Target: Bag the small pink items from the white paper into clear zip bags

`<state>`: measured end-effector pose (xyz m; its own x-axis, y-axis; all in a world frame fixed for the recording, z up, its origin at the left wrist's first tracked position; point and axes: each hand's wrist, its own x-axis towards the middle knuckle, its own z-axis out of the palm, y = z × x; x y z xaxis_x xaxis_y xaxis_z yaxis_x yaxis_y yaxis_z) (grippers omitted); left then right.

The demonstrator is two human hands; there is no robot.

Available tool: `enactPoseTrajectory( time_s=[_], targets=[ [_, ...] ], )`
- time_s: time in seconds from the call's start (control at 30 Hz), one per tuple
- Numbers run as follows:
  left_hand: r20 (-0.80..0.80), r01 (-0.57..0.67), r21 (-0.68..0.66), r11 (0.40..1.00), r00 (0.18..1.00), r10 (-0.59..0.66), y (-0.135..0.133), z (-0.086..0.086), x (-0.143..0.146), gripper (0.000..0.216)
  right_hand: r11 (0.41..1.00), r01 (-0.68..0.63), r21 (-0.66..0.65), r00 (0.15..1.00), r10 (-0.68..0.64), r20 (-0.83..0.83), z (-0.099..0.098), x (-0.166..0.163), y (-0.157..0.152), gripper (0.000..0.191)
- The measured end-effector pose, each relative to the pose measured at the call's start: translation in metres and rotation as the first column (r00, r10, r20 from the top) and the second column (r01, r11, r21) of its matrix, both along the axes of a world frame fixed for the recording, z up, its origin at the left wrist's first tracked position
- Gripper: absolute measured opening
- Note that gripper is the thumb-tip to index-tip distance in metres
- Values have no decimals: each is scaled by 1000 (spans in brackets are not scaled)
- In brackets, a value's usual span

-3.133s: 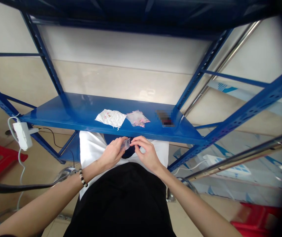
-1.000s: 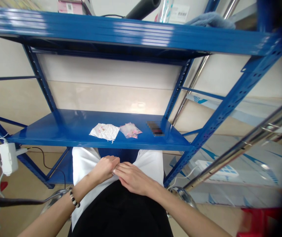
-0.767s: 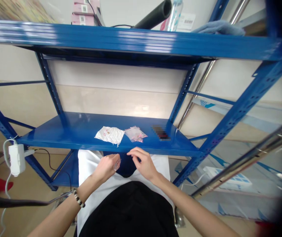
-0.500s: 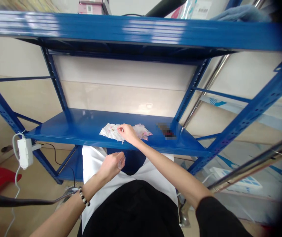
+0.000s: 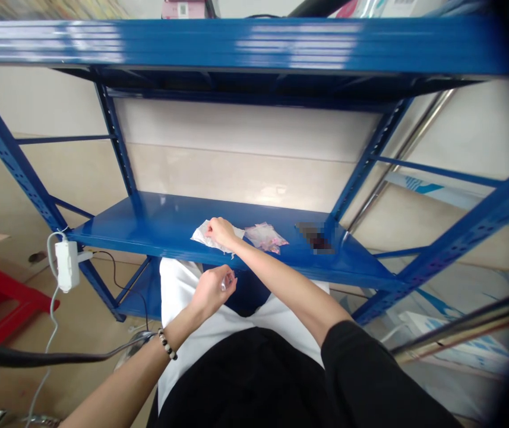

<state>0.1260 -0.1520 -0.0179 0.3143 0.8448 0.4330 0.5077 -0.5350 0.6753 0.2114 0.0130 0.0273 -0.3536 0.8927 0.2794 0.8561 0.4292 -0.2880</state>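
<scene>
Right hand [image 5: 220, 231] pinching at white quilted sheet [image 5: 205, 236] on blue metal shelf [image 5: 156, 223]; left hand [image 5: 212, 288] closed around small clear plastic bag [image 5: 227, 280], ready for filling.

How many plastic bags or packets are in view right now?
3: a white packet under the right hand, a clear pile beside it on the shelf, one in the left hand. Piled ones may overlap.

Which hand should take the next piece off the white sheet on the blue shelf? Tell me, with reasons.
Probably the right hand: it already rests on the white sheet on the blue shelf. The left hand is below the shelf edge, holding a small clear bag.
</scene>
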Motion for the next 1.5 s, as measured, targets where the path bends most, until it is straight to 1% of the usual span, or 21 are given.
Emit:
enactPoseTrajectory(
  time_s=[0.1, 0.17, 0.23, 0.27, 0.33, 0.4, 0.47, 0.53, 0.57, 0.63, 0.7, 0.8, 0.9, 0.97, 1.1, 1.2, 1.3, 1.4, 1.5],
  targets=[
    [204, -54, -82, 995, 977, 69, 12, -3, -2, 14, 1000, 7, 9, 1000, -7, 0, 3, -1, 1, 8],
    [353, -60, -164, 985, 929, 116, 22, -3, -5, 19, 1000, 14, 17, 1000, -14, -24, 11, -1, -1, 8],
    [474, -19, -262, 965, 868, 146, 30, -3, -7, 23, 1000, -28, 12, 992, 29, -120, 23, 1, -8, 12],
    [518, 5, -306, 952, 840, 162, 31, -2, -8, 25, 996, -85, 5, 979, 84, -187, 29, 2, -15, 14],
    [575, 36, -369, 929, 794, 198, 30, 0, -10, 27, 970, -243, -6, 925, 230, -301, 38, 7, -36, 16],
    [605, 36, -389, 921, 763, 226, 25, 2, -11, 27, 928, -372, -10, 879, 349, -324, 44, 13, -63, 15],
    [625, 26, -378, 925, 745, 234, 20, 4, -13, 25, 900, -435, -23, 866, 411, -284, 46, 20, -88, 10],
    [635, 14, -364, 931, 735, 237, 18, 6, -15, 21, 878, -478, -35, 856, 456, -245, 45, 26, -104, 8],
    [639, 12, -362, 932, 731, 239, 18, 7, -16, 20, 864, -501, -45, 845, 478, -239, 45, 28, -107, 8],
    [652, 23, -373, 928, 718, 244, 20, 8, -18, 21, 842, -536, -63, 821, 502, -272, 43, 32, -102, 12],
    [674, 53, -382, 923, 698, 239, 24, 8, -18, 23, 854, -516, -66, 815, 465, -345, 41, 34, -84, 18],
    [695, 90, -385, 919, 684, 224, 28, 8, -18, 25, 930, -361, -68, 859, 303, -413, 36, 36, -44, 23],
    [691, 143, -402, 904, 695, 197, 25, 9, -15, 25, 975, -204, -91, 915, 157, -373, 28, 35, -12, 20],
    [695, 186, -411, 893, 698, 174, 21, 10, -14, 25, 986, -146, -86, 945, 113, -306, 20, 31, 0, 19],
    [709, 242, -403, 883, 692, 134, 11, 10, -13, 23, 992, -128, -11, 978, 124, -170, 3, 18, 5, 19],
    [705, 243, -397, 885, 698, 125, 10, 11, -13, 20, 991, -126, 41, 987, 129, -94, -3, 12, 6, 17],
    [675, 208, -401, 892, 725, 135, 15, 14, -12, 16, 991, -131, 37, 990, 132, -54, 2, 11, 6, 14],
    [649, 189, -375, 907, 752, 112, 20, 19, -12, 15, 992, -124, -15, 991, 124, -45, 14, 11, 4, 12],
    [637, 190, -362, 913, 765, 94, 19, 20, -10, 15, 994, -102, -46, 994, 101, -33, 21, 10, 1, 12]
  ],
)
